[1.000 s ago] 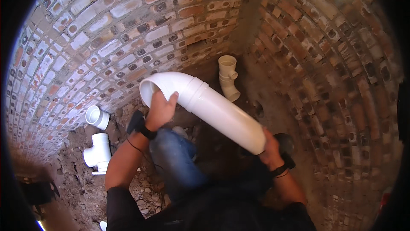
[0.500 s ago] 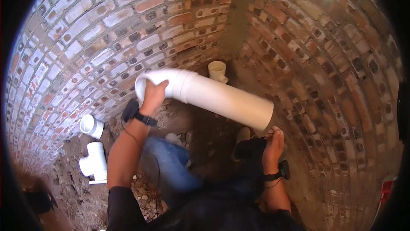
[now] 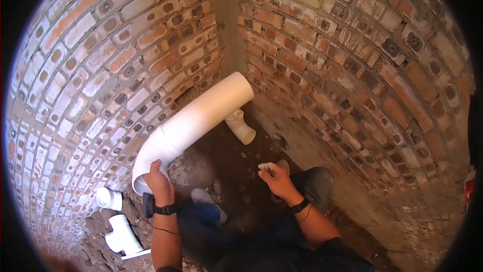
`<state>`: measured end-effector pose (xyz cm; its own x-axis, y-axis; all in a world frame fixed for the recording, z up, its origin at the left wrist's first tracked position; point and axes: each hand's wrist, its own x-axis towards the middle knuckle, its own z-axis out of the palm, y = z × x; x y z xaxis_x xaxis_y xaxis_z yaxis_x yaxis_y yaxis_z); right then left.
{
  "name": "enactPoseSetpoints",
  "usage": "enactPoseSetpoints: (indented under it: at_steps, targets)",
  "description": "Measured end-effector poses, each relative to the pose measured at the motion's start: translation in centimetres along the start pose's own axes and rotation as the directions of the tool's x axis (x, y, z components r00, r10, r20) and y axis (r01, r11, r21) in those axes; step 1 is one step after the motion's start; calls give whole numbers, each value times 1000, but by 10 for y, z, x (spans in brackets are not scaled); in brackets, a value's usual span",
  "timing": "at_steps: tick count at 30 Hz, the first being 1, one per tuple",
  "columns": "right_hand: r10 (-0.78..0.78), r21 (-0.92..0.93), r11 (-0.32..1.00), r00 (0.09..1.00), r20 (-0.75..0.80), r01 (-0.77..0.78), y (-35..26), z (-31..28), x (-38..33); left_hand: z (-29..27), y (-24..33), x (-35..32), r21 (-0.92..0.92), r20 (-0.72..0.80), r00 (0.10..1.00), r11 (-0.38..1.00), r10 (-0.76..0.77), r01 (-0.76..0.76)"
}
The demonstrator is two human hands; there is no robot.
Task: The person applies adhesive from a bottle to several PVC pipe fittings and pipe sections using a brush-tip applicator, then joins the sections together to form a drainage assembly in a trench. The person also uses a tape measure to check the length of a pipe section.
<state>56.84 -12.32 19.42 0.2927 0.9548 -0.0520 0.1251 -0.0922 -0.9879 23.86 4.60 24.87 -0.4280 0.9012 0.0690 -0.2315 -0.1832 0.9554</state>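
Observation:
My left hand (image 3: 160, 184) grips the elbow end of a long white plastic drainpipe (image 3: 204, 108), thumb over the outside and fingers at the rim of the open mouth. The pipe slants up and away to the right, its far end raised near the wall corner. Below that far end, a cream pipe fitting (image 3: 242, 130) with a round mouth sits low by the corner, partly hidden by the pipe. My right hand (image 3: 276, 179) hangs apart from the pipe, above my right knee, its fingers loosely curled and slightly apart with nothing visible in them.
Brick walls (image 3: 322, 65) rise on both sides and meet in a corner ahead. On the rubble at left lie a short white pipe fitting (image 3: 109, 199) and a white tee fitting (image 3: 124, 236). My shoe (image 3: 204, 197) stands on the dark soil. Something red (image 3: 469, 189) shows at the right edge.
The pipe has swung so its far end points up toward the corner instead of right. My left hand has come lower and nearer; my right hand has moved left, away from the pipe's end.

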Motion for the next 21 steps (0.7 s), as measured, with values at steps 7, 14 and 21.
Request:
enactPoseSetpoints:
  at_steps: [7,14,21]
  targets:
    - [99,275,957,995,-9,-93,32,-34,7,159,-44,-21,301,231,922,878,312,-372]
    - [76,256,964,997,-31,-66,7,-26,4,168,-51,-34,193,194,947,937,255,-292]
    - [58,265,963,998,-19,-51,-7,-15,-15,118,-6,-24,-105,-35,999,994,38,-41]
